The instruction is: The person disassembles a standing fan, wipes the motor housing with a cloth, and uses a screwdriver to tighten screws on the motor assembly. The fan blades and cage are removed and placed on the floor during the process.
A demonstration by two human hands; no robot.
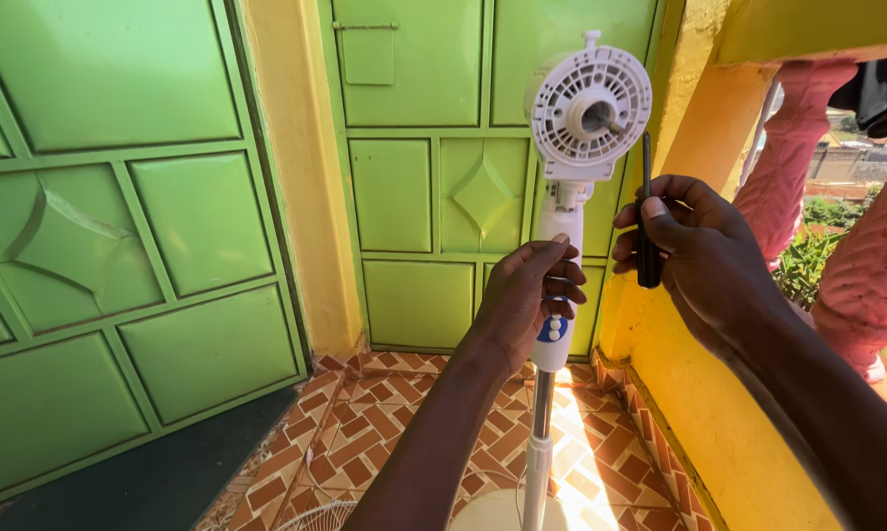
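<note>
Left hand (527,295) hides fan neck (561,221); controls probably beneath.

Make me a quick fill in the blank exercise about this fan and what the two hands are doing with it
1. The left hand grips the white neck of the pedestal fan, whose blades and front guard are ____.
2. The right hand holds a black ____ upright beside the motor housing.
3. The doors behind the fan are painted ____.
4. The floor is laid with ____ in orange and white.

Missing words: off (removed); screwdriver; green; tiles
</note>
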